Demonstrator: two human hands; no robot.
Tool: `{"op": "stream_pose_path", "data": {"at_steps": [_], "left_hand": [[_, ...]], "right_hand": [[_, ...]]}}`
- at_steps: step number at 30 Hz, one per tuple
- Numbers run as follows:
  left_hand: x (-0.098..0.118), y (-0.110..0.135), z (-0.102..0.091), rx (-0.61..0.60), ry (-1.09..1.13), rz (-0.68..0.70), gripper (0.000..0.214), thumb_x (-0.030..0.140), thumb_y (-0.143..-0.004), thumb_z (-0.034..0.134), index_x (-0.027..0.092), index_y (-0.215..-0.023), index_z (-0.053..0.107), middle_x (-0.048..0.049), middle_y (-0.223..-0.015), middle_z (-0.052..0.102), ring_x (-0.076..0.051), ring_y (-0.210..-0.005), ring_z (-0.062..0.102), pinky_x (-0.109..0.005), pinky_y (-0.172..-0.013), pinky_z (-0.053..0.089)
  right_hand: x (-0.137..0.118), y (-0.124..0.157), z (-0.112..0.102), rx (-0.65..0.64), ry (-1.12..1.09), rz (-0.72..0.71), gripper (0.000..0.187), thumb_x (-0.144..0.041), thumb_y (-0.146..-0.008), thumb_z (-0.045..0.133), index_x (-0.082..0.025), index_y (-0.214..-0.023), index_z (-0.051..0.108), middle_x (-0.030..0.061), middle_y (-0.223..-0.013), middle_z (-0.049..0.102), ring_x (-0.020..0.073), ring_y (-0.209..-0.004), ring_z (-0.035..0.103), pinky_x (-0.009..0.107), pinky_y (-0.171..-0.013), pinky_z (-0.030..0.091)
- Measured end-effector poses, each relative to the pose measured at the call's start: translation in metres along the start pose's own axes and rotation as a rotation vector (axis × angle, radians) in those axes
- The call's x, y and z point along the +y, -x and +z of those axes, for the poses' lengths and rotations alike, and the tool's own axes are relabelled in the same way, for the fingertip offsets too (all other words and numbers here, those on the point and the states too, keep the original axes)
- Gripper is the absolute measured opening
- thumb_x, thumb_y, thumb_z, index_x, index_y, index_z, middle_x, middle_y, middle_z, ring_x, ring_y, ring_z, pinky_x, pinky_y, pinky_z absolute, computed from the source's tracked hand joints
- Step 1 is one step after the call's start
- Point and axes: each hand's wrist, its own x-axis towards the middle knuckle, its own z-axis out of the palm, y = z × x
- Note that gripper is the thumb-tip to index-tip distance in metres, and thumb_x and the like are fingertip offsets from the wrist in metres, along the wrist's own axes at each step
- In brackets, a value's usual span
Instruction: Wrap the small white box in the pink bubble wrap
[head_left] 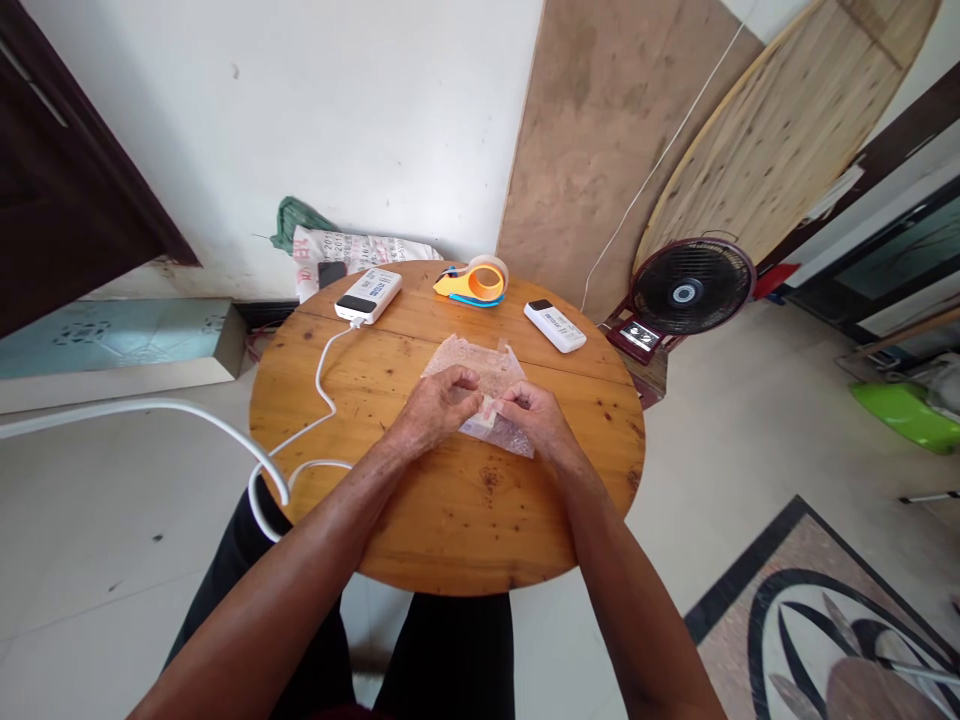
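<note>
A flat piece of clear bubble wrap [480, 362] lies near the middle of the round wooden table [420, 510]. A pale shape shows through its lower part, too unclear to name. My left hand [442, 408] is closed in a pinch at the wrap's left side, thumb and finger on the plastic. From the right, my right hand [538, 418] pinches the wrap close to the left fingertips. Behind the wrap stands an orange tape dispenser [474, 282] with a roll in it. A white power bank [555, 326] lies to the right, and another white power bank [369, 295] to the left.
A white cable [321, 385] runs from the left power bank across the table's left side and off its edge. A dark fan [688, 290] stands beyond the table's right edge. A printed sack [360, 250] lies against the wall behind.
</note>
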Motion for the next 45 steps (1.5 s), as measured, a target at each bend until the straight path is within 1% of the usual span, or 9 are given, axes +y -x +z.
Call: {"op": "stream_pose_path", "data": {"at_steps": [6, 9, 14, 16, 19, 27, 31, 39, 45], "left_hand": [[-0.009, -0.004, 0.004, -0.039, 0.025, -0.052, 0.029, 0.03, -0.073, 0.06, 0.016, -0.098, 0.062, -0.0026, -0.088, 0.068, -0.016, -0.081, 0.061, -0.027, -0.075, 0.048], [-0.009, -0.004, 0.004, -0.056, 0.069, -0.074, 0.032, 0.031, -0.072, 0.061, 0.016, -0.099, 0.062, -0.0024, -0.086, 0.067, -0.016, -0.08, 0.061, -0.027, -0.073, 0.048], [-0.01, -0.005, 0.002, -0.073, 0.113, -0.07, 0.034, 0.031, -0.071, 0.062, 0.015, -0.101, 0.061, -0.0037, -0.088, 0.067, -0.016, -0.08, 0.061, -0.027, -0.075, 0.049], [-0.011, -0.005, 0.002, -0.073, 0.104, -0.054, 0.033, 0.032, -0.072, 0.061, 0.015, -0.1, 0.061, -0.0037, -0.089, 0.068, -0.016, -0.082, 0.062, -0.028, -0.077, 0.049], [-0.012, -0.005, 0.003, -0.073, 0.081, -0.036, 0.031, 0.032, -0.073, 0.06, 0.016, -0.1, 0.063, -0.0036, -0.092, 0.069, -0.016, -0.086, 0.062, -0.028, -0.081, 0.048], [-0.005, -0.002, -0.019, -0.001, -0.024, -0.119, 0.035, 0.028, -0.071, 0.054, 0.017, -0.102, 0.066, -0.0043, -0.098, 0.069, -0.017, -0.079, 0.062, -0.027, -0.071, 0.049], [-0.003, -0.001, -0.032, 0.018, -0.143, -0.139, 0.032, 0.028, -0.068, 0.055, 0.02, -0.095, 0.069, -0.0039, -0.103, 0.068, -0.02, -0.088, 0.061, -0.027, -0.072, 0.047], [-0.011, -0.008, -0.036, 0.041, -0.457, -0.175, 0.019, 0.034, -0.069, 0.053, 0.018, -0.062, 0.062, -0.0013, -0.059, 0.061, -0.016, -0.059, 0.053, -0.025, -0.054, 0.034], [-0.013, -0.002, -0.046, 0.073, -0.551, -0.217, 0.041, 0.06, -0.072, 0.055, 0.02, -0.064, 0.058, -0.0047, -0.064, 0.062, -0.018, -0.058, 0.052, -0.027, -0.052, 0.03]], "right_hand": [[0.002, 0.0, -0.001, -0.013, -0.015, -0.007, 0.023, -0.039, -0.071, 0.064, -0.017, -0.068, 0.057, -0.0031, -0.06, 0.055, 0.0102, -0.054, 0.047, 0.023, -0.052, 0.036], [0.002, -0.001, -0.001, -0.029, -0.004, -0.059, 0.019, -0.035, -0.073, 0.062, -0.017, -0.078, 0.059, -0.0009, -0.071, 0.06, 0.0119, -0.061, 0.053, 0.024, -0.058, 0.041], [-0.001, 0.0, 0.0, 0.078, 0.284, -0.403, 0.018, -0.026, -0.078, 0.057, -0.02, -0.093, 0.064, 0.0082, -0.112, 0.061, 0.0211, -0.1, 0.058, 0.034, -0.081, 0.046], [-0.005, 0.003, 0.002, 0.094, 0.479, -0.541, 0.016, -0.023, -0.081, 0.055, -0.021, -0.09, 0.068, 0.0081, -0.118, 0.059, 0.023, -0.108, 0.053, 0.038, -0.091, 0.041], [-0.015, 0.008, 0.004, 0.031, 0.689, -0.63, 0.017, -0.027, -0.084, 0.057, -0.026, -0.093, 0.071, 0.0049, -0.113, 0.063, 0.0237, -0.109, 0.051, 0.04, -0.095, 0.035], [-0.017, 0.008, 0.004, 0.027, 0.792, -0.677, 0.017, -0.032, -0.086, 0.056, -0.027, -0.086, 0.073, 0.0042, -0.104, 0.064, 0.0216, -0.1, 0.051, 0.038, -0.089, 0.034], [-0.011, 0.006, 0.004, 0.03, 0.756, -0.675, 0.017, -0.032, -0.086, 0.057, -0.026, -0.088, 0.072, 0.005, -0.103, 0.062, 0.0207, -0.099, 0.051, 0.036, -0.09, 0.035], [-0.012, 0.008, 0.005, 0.03, 0.739, -0.662, 0.015, -0.031, -0.086, 0.058, -0.025, -0.087, 0.072, 0.005, -0.101, 0.063, 0.0203, -0.099, 0.052, 0.035, -0.089, 0.036], [-0.012, 0.009, 0.004, 0.036, 0.737, -0.673, 0.015, -0.03, -0.086, 0.058, -0.025, -0.087, 0.072, 0.0045, -0.102, 0.063, 0.0201, -0.098, 0.052, 0.035, -0.088, 0.037]]}}
